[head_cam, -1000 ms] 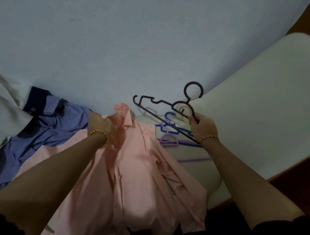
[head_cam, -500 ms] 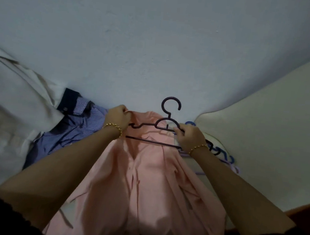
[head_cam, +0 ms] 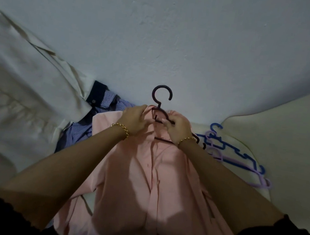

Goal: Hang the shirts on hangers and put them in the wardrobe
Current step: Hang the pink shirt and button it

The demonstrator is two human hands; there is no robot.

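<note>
Pale wall (head_cam: 158,32) behind; left hand (head_cam: 134,120) pinches pink shirt (head_cam: 145,173) collar, right hand (head_cam: 179,128) fingers (head_cam: 166,121) grip dark hanger (head_cam: 161,91).

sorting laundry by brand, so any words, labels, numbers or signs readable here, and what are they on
None: no word, label, brand, number or sign can be read in this view.
pink shirt: no tag or print shows.
dark hanger, blue hanger, lilac hanger: no marking visible.
checked shirt: the small round spot on its navy band is too small to read, probably a button.
</note>
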